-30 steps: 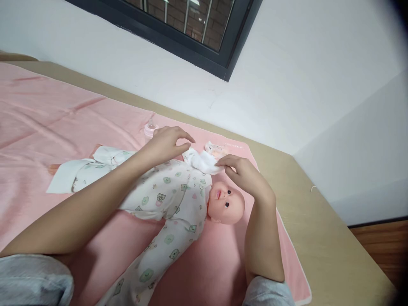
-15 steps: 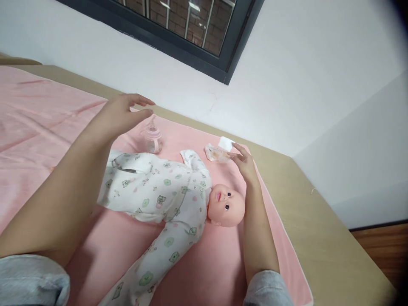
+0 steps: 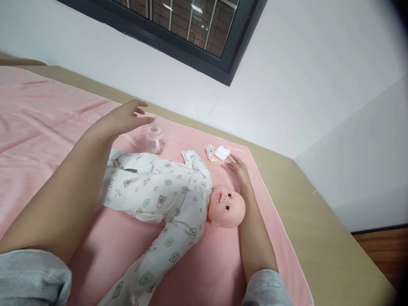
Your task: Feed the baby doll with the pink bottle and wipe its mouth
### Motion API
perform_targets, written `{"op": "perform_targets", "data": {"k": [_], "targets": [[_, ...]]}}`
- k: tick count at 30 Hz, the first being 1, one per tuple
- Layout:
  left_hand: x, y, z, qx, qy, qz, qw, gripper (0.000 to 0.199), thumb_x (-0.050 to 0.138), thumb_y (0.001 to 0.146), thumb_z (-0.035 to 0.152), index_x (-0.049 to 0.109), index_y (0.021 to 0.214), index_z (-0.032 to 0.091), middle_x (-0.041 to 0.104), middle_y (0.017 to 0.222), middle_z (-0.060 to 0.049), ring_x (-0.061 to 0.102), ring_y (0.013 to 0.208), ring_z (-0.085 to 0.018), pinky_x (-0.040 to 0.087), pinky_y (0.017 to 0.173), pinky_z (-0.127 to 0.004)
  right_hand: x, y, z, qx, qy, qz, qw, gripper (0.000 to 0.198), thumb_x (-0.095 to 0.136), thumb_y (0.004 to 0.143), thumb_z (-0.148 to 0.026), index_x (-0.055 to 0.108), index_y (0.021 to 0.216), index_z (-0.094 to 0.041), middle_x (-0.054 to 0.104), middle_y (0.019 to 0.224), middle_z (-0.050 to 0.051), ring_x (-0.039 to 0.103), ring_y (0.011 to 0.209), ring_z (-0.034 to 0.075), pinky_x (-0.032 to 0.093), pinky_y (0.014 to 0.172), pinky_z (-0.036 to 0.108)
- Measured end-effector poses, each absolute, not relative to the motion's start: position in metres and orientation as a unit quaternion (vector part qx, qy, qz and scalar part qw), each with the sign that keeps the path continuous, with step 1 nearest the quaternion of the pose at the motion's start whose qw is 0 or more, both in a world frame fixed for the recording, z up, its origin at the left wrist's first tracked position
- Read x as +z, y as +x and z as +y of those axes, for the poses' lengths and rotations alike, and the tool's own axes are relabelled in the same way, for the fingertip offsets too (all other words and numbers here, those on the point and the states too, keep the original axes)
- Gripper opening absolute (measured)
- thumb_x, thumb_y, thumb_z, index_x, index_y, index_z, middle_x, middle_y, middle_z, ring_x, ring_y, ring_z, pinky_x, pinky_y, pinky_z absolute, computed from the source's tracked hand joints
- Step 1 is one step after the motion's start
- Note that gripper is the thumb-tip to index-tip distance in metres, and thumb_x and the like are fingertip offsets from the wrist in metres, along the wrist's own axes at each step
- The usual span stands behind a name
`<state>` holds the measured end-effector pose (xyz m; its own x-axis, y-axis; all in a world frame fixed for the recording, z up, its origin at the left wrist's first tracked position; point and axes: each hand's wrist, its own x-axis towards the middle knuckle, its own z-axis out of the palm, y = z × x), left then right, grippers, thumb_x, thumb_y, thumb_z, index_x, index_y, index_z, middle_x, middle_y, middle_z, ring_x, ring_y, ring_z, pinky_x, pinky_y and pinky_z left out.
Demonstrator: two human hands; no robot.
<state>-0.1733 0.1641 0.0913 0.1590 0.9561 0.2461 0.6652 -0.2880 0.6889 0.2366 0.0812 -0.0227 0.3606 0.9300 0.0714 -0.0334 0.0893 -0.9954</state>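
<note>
My left hand (image 3: 126,119) is held open above the pink blanket, thumb and fingers apart. Its thumb tip is near the teat of a small baby bottle (image 3: 154,139) with a pink collar and handle; whether they touch I cannot tell. A baby doll (image 3: 228,206) lies on its back in a white sleepsuit (image 3: 165,187) printed with green bears. Past the doll's head reaches my right hand (image 3: 239,170), open, its fingertips beside a white square pad (image 3: 222,152). That pad rests on a crumpled clear plastic wrapper (image 3: 211,152).
The pink blanket (image 3: 197,272) covers much of a light wooden table (image 3: 318,229). A white wall (image 3: 270,106) with a dark-framed window (image 3: 228,68) rises behind the table's far edge. Brown wood (image 3: 382,250) shows at the lower right.
The white pad has moved left and nearer, onto the wrapper. My right hand has drawn back slightly toward the doll's head. My left hand has lowered a little, closer to the bottle's teat.
</note>
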Motion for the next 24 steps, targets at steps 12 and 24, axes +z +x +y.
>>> {"op": "perform_targets", "data": {"k": [12, 24], "targets": [[0.044, -0.197, 0.209, 0.197, 0.794, 0.505, 0.275, 0.108, 0.056, 0.072, 0.088, 0.029, 0.153, 0.022, 0.053, 0.142, -0.016, 0.053, 0.124, -0.029, 0.043, 0.098, -0.047, -0.046, 0.263, 0.062, -0.123, -0.837, -0.375, 0.379, 0.045, 0.044, 0.079, -0.019, 0.060, 0.120, -0.013, 0.050, 0.138, 0.019, 0.031, 0.138, 0.039, 0.016, 0.115, 0.061], [0.040, -0.168, 0.195, 0.208, 0.814, 0.476, 0.259, 0.072, 0.063, 0.085, 0.048, 0.037, 0.141, 0.013, 0.059, 0.133, -0.009, 0.057, 0.110, -0.022, 0.048, 0.092, -0.032, -0.058, 0.270, 0.061, -0.019, -0.842, -0.349, 0.411, 0.071, 0.048, 0.068, -0.011, 0.041, 0.139, -0.009, 0.031, 0.147, 0.026, 0.049, 0.125, 0.038, 0.042, 0.103, 0.052]]}}
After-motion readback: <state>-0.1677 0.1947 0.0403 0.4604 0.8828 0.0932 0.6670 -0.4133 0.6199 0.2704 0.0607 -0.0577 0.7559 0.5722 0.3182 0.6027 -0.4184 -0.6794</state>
